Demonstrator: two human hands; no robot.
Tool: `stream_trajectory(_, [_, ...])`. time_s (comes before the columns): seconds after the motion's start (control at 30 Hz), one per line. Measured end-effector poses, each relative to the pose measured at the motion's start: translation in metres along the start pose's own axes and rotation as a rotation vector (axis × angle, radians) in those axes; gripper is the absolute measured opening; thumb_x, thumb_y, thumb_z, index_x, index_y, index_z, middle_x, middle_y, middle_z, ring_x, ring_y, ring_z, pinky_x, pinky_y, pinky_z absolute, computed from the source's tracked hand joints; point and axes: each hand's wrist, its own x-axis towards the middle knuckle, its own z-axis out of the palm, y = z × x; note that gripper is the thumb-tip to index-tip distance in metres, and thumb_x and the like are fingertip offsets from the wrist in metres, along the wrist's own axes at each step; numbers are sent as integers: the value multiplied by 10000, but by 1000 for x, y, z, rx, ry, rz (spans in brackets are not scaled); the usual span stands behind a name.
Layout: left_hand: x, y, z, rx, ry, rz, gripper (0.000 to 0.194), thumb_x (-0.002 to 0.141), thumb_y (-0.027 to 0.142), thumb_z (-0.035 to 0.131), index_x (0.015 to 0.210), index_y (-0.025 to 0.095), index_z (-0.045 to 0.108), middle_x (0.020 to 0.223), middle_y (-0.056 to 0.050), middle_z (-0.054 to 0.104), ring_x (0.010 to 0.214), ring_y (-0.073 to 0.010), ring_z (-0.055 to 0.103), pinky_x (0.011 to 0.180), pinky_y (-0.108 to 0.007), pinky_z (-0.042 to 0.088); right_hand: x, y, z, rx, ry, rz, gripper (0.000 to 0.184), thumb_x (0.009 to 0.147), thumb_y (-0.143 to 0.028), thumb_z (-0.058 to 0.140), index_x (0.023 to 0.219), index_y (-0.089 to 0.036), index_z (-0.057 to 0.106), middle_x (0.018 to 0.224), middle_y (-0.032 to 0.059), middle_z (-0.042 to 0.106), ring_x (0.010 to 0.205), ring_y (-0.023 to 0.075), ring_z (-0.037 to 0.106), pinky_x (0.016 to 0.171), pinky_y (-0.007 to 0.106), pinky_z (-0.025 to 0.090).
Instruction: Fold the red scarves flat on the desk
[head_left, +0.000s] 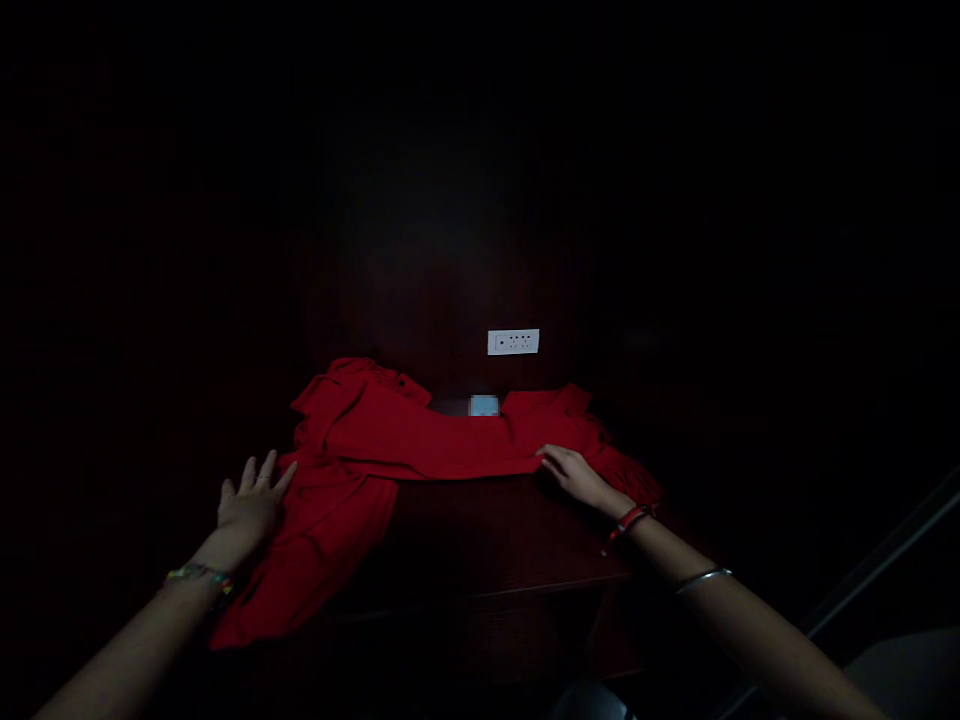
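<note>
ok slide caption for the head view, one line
Right hand at the near edge of a red fringed cloth, left hand splayed at its left side, in dim light.

This is an indoor room, very dimly lit. A white rectangular socket plate [514,342], just right of the frame's centre, is set in a dark reddish-brown upright panel [442,300]. In the lower middle is a dark reddish-brown flat tabletop [480,535] with a straight front edge. The bright red fringed cloth [442,440] across it suggests a home, but deep shadow over the upper frame leaves the exact kind uncertain.
</note>
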Motion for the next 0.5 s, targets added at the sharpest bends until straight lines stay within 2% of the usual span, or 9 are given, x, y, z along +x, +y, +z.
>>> stream_trajectory(0.03, [-1, 16, -11, 29, 14, -29, 553, 711, 73, 370, 1250, 188, 412, 1372, -177, 234, 1238, -394, 178, 879, -615, 255, 2, -5, 0, 30, 19, -1, 203, 870, -225, 332, 962, -174, 505, 923, 71, 579, 849, 155, 542, 774, 284, 417])
stream_trajectory(0.1, [-5, 56, -32, 23, 121, 53, 572, 710, 85, 409, 1271, 191, 380, 1371, -174, 240, 1241, -379, 185, 895, -550, 290, 2, -16, 2, 50, -23, -28, 225, 863, -237, 356, 1034, -182, 492, 1004, 75, 566, 928, 162, 524, 825, 300, 405])
stream_trajectory(0.17, [-6, 99, -44, -30, 267, 283, 571, 744, 127, 425, 1295, 241, 327, 1382, -129, 238, 1256, -316, 191, 940, -501, 264, -1, -27, 6, 22, -142, -82, 302, 836, -259, 419, 1127, -191, 460, 1089, 81, 533, 1011, 179, 485, 875, 325, 381])
stream_trajectory(0.2, [-6, 118, -45, -47, 301, 396, 579, 738, 152, 465, 1289, 263, 327, 1386, -110, 237, 1261, -305, 183, 960, -503, 228, -4, -32, 8, -1, -206, -111, 364, 817, -271, 454, 1174, -198, 433, 1125, 83, 514, 1046, 190, 462, 896, 337, 367])
stream_trajectory(0.27, [-1, 147, -40, -58, 259, 587, 575, 714, 178, 531, 1259, 263, 370, 1316, -115, 364, 1222, -299, 277, 967, -509, 207, -10, -39, 12, -47, -288, -151, 472, 786, -284, 504, 1237, -213, 383, 1167, 83, 485, 1086, 205, 428, 927, 357, 338])
stream_trajectory(0.37, [13, 164, -24, -55, 96, 751, 366, 746, 96, 464, 1090, 201, 531, 997, -117, 591, 966, -233, 532, 887, -415, 343, -17, -42, 13, -82, -324, -164, 486, 781, -285, 510, 1245, -219, 383, 1158, 81, 485, 1071, 202, 437, 924, 347, 339])
stream_trajectory(0.43, [25, 164, -19, -79, 60, 771, 289, 760, 59, 401, 954, 165, 587, 886, -111, 600, 827, -200, 571, 784, -340, 410, -20, -40, 12, -94, -323, -150, 455, 787, -285, 501, 1227, -215, 407, 1138, 81, 494, 1046, 197, 454, 909, 334, 351])
stream_trajectory(0.5, [38, 161, -23, -182, 87, 752, 248, 779, 83, 378, 884, 147, 594, 890, -107, 585, 813, -185, 562, 741, -295, 421, -19, -41, 13, -122, -297, -122, 454, 786, -315, 505, 1219, -216, 413, 1127, 83, 499, 1044, 206, 452, 909, 349, 344])
